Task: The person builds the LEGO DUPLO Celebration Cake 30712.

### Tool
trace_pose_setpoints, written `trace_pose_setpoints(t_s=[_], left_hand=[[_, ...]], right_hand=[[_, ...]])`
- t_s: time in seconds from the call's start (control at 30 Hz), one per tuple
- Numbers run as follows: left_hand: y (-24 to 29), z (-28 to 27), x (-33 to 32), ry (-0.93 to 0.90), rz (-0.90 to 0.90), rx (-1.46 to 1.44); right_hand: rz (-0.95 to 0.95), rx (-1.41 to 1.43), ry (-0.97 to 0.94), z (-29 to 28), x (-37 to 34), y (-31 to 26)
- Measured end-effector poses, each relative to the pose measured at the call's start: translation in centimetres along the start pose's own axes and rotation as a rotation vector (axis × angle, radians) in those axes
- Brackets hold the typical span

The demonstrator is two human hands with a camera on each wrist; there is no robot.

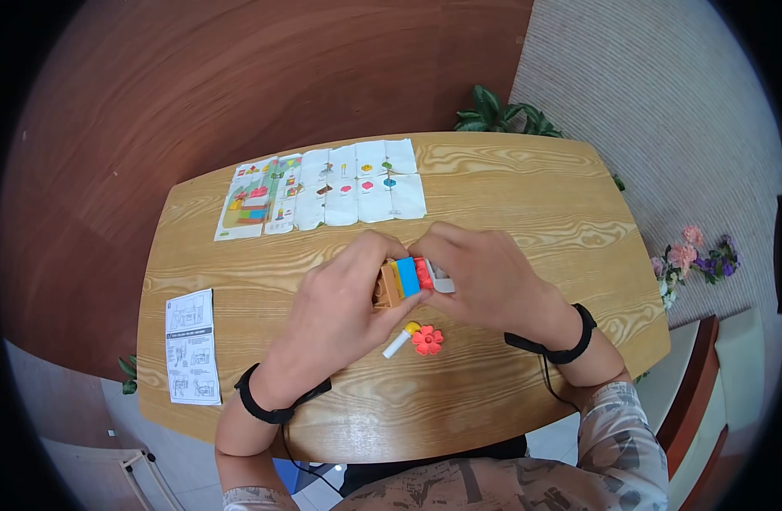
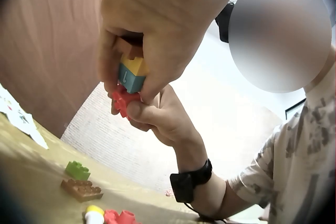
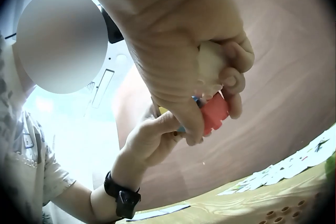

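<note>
Both hands hold one row of joined bricks above the table. The left hand (image 1: 327,298) grips the tan-orange brick (image 1: 386,287) end, beside yellow and a blue brick (image 1: 409,277). The right hand (image 1: 493,277) pinches the red brick (image 1: 423,273) and a white piece (image 1: 443,282) at the other end. In the left wrist view the blue brick (image 2: 130,79) lies between the left fingers, with red below it. In the right wrist view the right hand's fingers curl round the white piece (image 3: 211,61) and red brick (image 3: 215,112).
Below the hands lie a white stick (image 1: 397,343) with a yellow top and a red flower (image 1: 428,340). A picture sheet (image 1: 357,187) is spread at the back, a printed leaflet (image 1: 192,349) at left. The left wrist view shows a green brick (image 2: 77,170) and brown brick (image 2: 82,190).
</note>
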State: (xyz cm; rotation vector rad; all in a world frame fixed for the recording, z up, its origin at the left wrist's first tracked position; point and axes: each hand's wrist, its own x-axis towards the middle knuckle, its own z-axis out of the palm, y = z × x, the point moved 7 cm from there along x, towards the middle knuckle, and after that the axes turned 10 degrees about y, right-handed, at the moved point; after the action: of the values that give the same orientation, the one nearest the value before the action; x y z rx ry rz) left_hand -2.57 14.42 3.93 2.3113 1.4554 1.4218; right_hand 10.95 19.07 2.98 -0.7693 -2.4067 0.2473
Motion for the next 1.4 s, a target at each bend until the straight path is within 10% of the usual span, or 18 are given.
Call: trace_pose_setpoints(t_s=[0.67,1.4], left_hand=[[-1.1,-0.7,-0.2,0.009,-0.431,-0.614],[1.0,1.7,-1.9,-0.089,-0.504,-0.951]], right_hand=[[-0.267,0.395,0.53,-3.9,-0.4,-1.6],[-0.393,0.322,0.571,-5.0,-2.5,-3.3]])
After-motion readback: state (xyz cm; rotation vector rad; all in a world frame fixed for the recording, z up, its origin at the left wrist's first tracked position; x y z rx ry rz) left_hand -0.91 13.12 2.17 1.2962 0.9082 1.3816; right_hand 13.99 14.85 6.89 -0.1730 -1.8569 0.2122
